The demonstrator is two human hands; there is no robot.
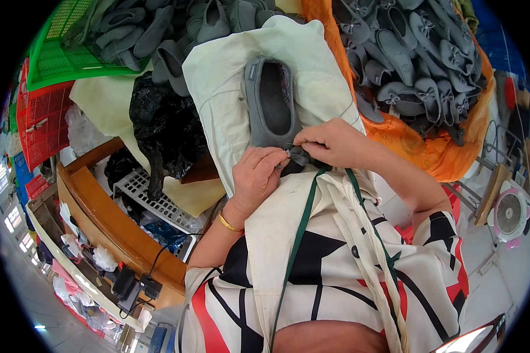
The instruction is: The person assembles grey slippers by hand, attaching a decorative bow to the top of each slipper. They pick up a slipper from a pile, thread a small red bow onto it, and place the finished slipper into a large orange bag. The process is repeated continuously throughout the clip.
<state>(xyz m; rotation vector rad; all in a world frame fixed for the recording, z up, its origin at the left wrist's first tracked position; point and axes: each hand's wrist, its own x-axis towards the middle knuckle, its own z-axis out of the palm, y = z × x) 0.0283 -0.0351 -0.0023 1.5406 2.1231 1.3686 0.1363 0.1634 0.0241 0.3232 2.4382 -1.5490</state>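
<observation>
A grey slipper (pixel 254 112) with a patterned lining lies on an off-white cloth (pixel 218 76) in front of me, its toe end toward my body. At the toe sits a small grey bow (pixel 298 155). My left hand (pixel 258 172) is closed, thumb and fingers pinching the bow's left side. From the right, my right hand (pixel 331 143) pinches a thin needle (pixel 291 144) just above the bow, its fingertips close to the left hand's. Any thread on the needle is too fine to make out.
Grey slippers (pixel 153 29) are heaped at the far left by a green basket (pixel 59 53). More slippers with bows (pixel 403 53) fill an orange sack (pixel 427 156) at the far right. A black plastic bag (pixel 165 117), a white perforated crate (pixel 153 197) and a wooden frame (pixel 112 217) stand left; a fan (pixel 510 210) is right.
</observation>
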